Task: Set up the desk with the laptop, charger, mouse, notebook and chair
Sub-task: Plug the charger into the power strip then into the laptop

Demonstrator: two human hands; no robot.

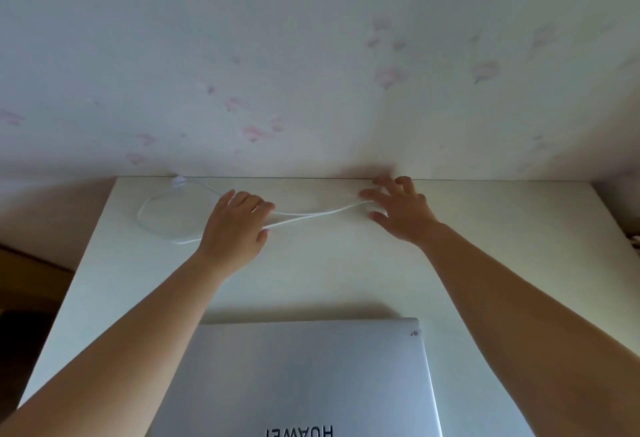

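Closest to the camera lies a silver laptop (304,377), lid closed, at the near edge of a pale desk (485,263); the word HUAWEI on its lid reads upside down from this view. Beyond it the desk top runs back to a wall (311,56) papered in off-white with faint pink flower prints, and the desk's far edge meets that wall. To the left of the desk a brown floor (31,281) shows in shadow.

Near the far edge a white charger cable (311,217) trails across the desk, looping wide on the left and ending in a small white plug (178,180) close to the wall. Both bare arms reach past the laptop. The left hand (235,225) lies over the cable with fingers curled on it near the loop. The right hand (398,208) is spread wide, fingers apart, at the cable's right end; whether it actually grips the cable cannot be told.
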